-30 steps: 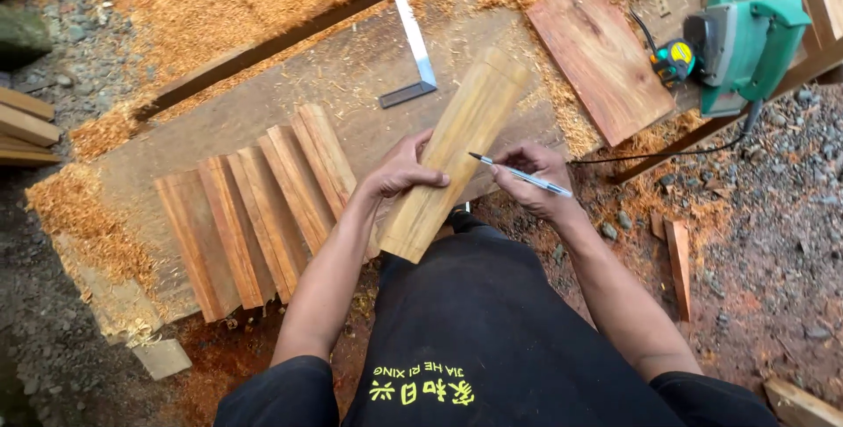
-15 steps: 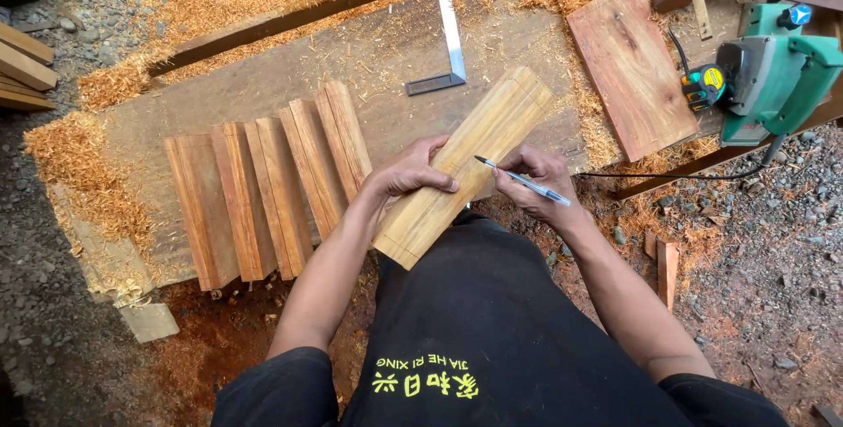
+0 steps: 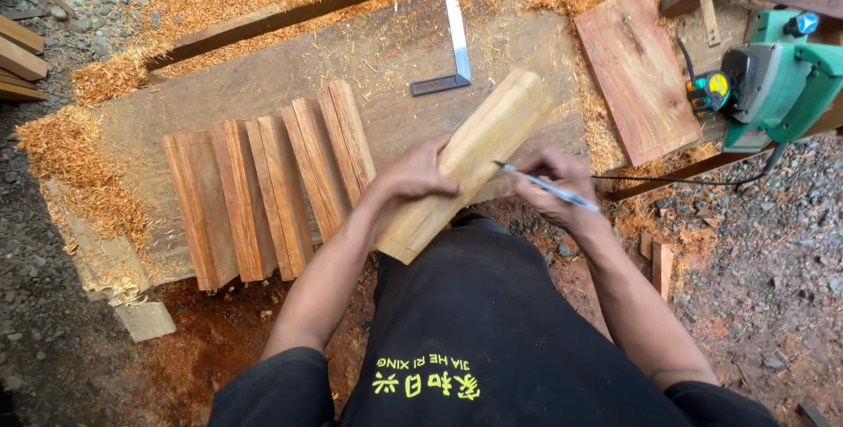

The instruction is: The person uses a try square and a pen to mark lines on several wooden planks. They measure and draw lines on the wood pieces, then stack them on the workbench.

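My left hand (image 3: 414,177) grips a pale yellow wooden block (image 3: 479,150) that lies slanted across the near edge of a low work board (image 3: 263,84). The block looks tipped onto one edge. My right hand (image 3: 555,185) holds a slim pen (image 3: 546,187) beside the block's right side, its tip close to the wood. Left of my hand a row of several reddish wood pieces (image 3: 263,185) lies side by side on the board.
A steel try square (image 3: 452,32) lies on the board behind the block. A reddish plank (image 3: 637,71) sits at right, then a tape measure (image 3: 707,91) and a green electric planer (image 3: 777,71) with its cord. Sawdust and gravel surround the board.
The block has rolled from lying flat onto an edge under my left hand. My right hand with the pen has drawn back a little to the right.
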